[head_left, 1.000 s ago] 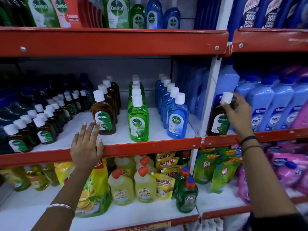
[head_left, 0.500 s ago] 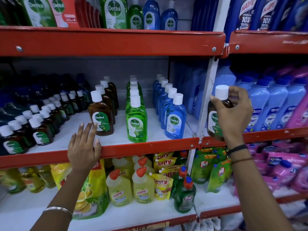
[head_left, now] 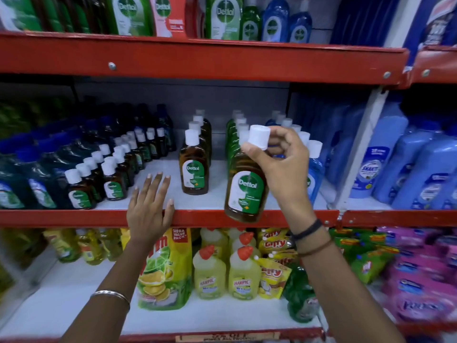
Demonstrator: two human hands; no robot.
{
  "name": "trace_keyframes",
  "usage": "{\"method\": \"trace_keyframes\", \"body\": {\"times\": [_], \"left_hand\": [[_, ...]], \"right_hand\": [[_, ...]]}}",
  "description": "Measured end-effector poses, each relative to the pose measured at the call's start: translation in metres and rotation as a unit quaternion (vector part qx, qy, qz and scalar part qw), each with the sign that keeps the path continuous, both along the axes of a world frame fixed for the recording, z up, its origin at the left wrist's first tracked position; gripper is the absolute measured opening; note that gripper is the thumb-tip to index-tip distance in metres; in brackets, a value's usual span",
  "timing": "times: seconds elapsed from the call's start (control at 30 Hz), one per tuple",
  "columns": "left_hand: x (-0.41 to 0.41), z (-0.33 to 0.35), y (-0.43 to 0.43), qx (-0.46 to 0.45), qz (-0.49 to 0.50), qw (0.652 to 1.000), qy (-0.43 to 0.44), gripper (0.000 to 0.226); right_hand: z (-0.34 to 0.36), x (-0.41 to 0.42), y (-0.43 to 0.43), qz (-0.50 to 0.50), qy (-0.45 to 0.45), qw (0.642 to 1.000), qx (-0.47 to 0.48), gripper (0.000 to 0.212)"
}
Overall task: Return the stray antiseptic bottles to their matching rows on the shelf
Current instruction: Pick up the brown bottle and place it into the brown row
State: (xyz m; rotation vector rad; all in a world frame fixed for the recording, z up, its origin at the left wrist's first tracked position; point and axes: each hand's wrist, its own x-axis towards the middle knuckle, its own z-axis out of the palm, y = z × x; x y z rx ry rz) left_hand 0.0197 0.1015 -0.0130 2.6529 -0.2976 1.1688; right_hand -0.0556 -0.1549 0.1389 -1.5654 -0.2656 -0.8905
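Brown bottle (head_left: 246,191) hangs by its neck from the right hand (head_left: 284,169), fingers pinching, aimed for the brown row (head_left: 197,154); left hand (head_left: 148,206), fingers spread, steadies on the shelf edge (head_left: 74,217).

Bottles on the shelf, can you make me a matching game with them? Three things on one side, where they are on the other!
Things:
1. brown Dettol bottle
2. left hand
3. yellow Harpic bottles

Places:
A. shelf below
B. held near the cap by the right hand
C. flat on the red shelf edge

Pairs: 1-B, 2-C, 3-A
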Motion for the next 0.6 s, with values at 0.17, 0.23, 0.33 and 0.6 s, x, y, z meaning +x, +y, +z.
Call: {"method": "trace_keyframes", "body": {"times": [0.17,0.23,0.33,0.6], "left_hand": [[0.002,-0.002,0.006,0.0,-0.002,1.0,-0.016,0.053],[0.004,-0.004,0.007,-0.001,-0.005,1.0,-0.027,0.052],[0.006,-0.006,0.007,0.0,-0.004,0.999,-0.047,0.052],[0.011,-0.009,0.007,0.004,-0.012,0.996,-0.09,0.051]], "right_hand": [[-0.011,0.029,0.055,0.022,0.008,1.0,0.009,0.037],[-0.017,0.041,0.07,0.028,0.02,0.999,0.009,0.036],[-0.025,0.058,0.086,0.029,0.044,0.999,0.003,0.036],[-0.045,0.085,0.106,0.035,0.077,0.996,-0.018,0.04]]}}
